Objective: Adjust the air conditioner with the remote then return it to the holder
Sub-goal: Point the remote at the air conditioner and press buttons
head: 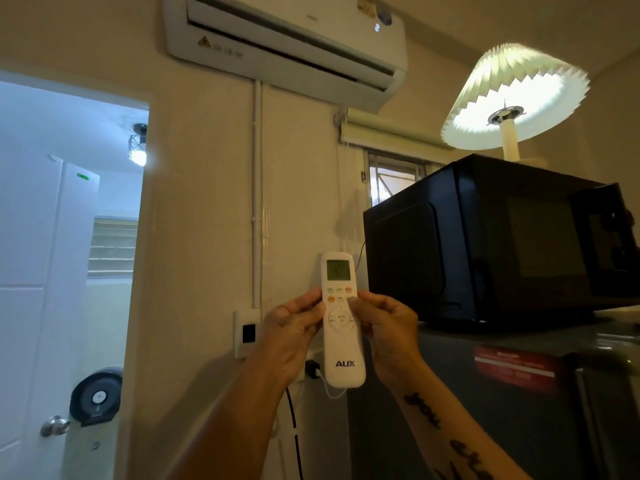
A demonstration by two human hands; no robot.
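Observation:
A white AUX remote (pixel 342 344) stands upright in front of the wall, its lit screen at the top. My left hand (pixel 292 332) grips its left edge, thumb by the small coloured buttons. My right hand (pixel 388 327) holds the right edge, with the thumb on a button in the upper rows. High on the wall hangs the white air conditioner (pixel 287 46), its flap open. I cannot make out a holder; the remote and my hands cover the wall behind them.
A black microwave (pixel 498 244) sits on a grey fridge (pixel 519 393) at the right, with a lit pleated lamp (pixel 516 98) on top. A wall socket (pixel 246 332) with a plugged charger (pixel 312 369) and cable lies just behind the remote. An open doorway (pixel 69 271) is on the left.

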